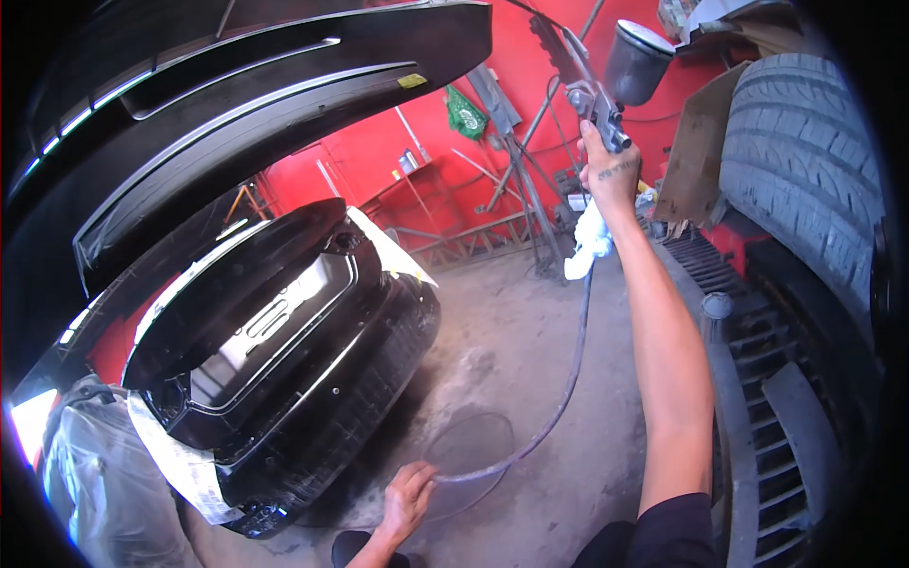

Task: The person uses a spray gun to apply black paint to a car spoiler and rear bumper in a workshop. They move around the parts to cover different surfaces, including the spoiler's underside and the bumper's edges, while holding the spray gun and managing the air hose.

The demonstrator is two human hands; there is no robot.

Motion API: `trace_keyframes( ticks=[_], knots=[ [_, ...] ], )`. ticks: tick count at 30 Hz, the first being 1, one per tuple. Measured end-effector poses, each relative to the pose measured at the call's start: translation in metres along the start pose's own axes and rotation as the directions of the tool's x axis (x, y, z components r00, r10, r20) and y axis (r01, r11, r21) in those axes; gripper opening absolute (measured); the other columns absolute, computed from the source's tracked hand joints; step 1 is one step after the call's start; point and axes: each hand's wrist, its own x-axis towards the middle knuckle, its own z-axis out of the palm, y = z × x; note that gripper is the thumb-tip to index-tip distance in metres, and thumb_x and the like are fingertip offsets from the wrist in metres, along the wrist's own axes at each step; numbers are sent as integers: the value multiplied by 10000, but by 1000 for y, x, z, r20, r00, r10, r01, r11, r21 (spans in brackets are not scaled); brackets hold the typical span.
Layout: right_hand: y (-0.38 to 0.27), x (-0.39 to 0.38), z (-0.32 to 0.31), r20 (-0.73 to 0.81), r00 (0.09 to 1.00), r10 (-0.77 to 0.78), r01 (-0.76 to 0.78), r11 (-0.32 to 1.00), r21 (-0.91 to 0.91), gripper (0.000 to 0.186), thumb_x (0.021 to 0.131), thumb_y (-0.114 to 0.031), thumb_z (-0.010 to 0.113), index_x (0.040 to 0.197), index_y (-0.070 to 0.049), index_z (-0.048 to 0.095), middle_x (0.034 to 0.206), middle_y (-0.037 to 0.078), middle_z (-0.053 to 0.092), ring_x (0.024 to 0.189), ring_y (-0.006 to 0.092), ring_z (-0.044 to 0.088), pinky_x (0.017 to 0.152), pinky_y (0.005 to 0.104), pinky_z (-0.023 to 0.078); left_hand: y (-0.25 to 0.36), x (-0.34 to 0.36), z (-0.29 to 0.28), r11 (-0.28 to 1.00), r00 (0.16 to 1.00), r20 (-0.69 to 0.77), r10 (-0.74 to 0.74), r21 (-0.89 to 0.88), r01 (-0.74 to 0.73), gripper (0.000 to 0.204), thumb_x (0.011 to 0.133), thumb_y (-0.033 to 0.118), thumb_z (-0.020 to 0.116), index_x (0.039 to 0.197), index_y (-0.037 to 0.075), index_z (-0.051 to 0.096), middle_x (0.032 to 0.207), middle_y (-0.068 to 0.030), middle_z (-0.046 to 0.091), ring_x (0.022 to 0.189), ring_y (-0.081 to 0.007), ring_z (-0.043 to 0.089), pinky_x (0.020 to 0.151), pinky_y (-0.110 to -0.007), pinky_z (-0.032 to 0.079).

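Note:
Raised at the upper right, my right hand (611, 170) is closed around a spray gun (595, 102) with a dark grey paint cup (641, 64) on it. A crumpled white-blue cloth or paper (589, 244) hangs just below that hand. From there the air hose (570, 388) curves down to my left hand (409, 497), whose fingers are closed on it low in front of me. To the left stands the glossy black rear end of a car body (369, 355), with white masking paper (180, 454) along its edges. Above it extends a large black panel (284, 85).
A big tire (800, 156) and a brown board (696, 142) stand at the right, above a dark metal grating (772, 417). Clear plastic sheeting (104, 473) covers something at lower left. Hose loops lie on the concrete floor (511, 322). Metal stands lean near the red wall (360, 189).

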Motion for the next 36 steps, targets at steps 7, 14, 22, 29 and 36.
trace_keyframes(
  ticks=[7,14,22,29,36],
  knots=[
    [14,-62,-10,55,996,76,-84,983,166,300,1017,-322,697,951,-30,715,746,14,680,460,77,563,405,263,396,-24,-30,4,997,993,89,-73,31,70,263,924,27,681,1185,23,709,1283,-207,677,1179,-412,657,989,-449,542],
    [-4,-157,-35,319,943,-100,-40,914,404,287,1041,-249,643,1187,-7,693,858,33,701,530,66,556,474,234,414,-45,-54,14,996,963,266,-30,90,6,284,901,25,708,1185,19,700,1309,-192,657,1257,-409,625,1020,-458,542],
    [37,-88,0,139,990,19,-64,942,328,285,996,-303,718,979,-19,727,749,21,693,472,77,561,438,265,408,-45,-42,26,995,978,205,-46,90,28,266,916,46,713,1180,21,702,1216,-184,695,1161,-391,669,981,-447,555],
    [70,-46,15,-111,993,31,-2,968,252,383,986,-354,742,851,5,734,546,6,605,469,99,593,455,302,448,-37,-20,27,982,968,172,-181,81,169,257,958,96,705,1200,12,687,1228,-189,692,1166,-410,660,974,-458,535],
    [11,-148,-18,151,987,51,-107,915,389,250,1030,-237,662,1108,-6,717,809,29,689,500,60,537,456,233,374,-81,-68,50,990,933,346,-99,133,56,343,949,92,705,1287,53,664,1366,-178,649,1316,-390,595,1088,-451,505]
  ],
)
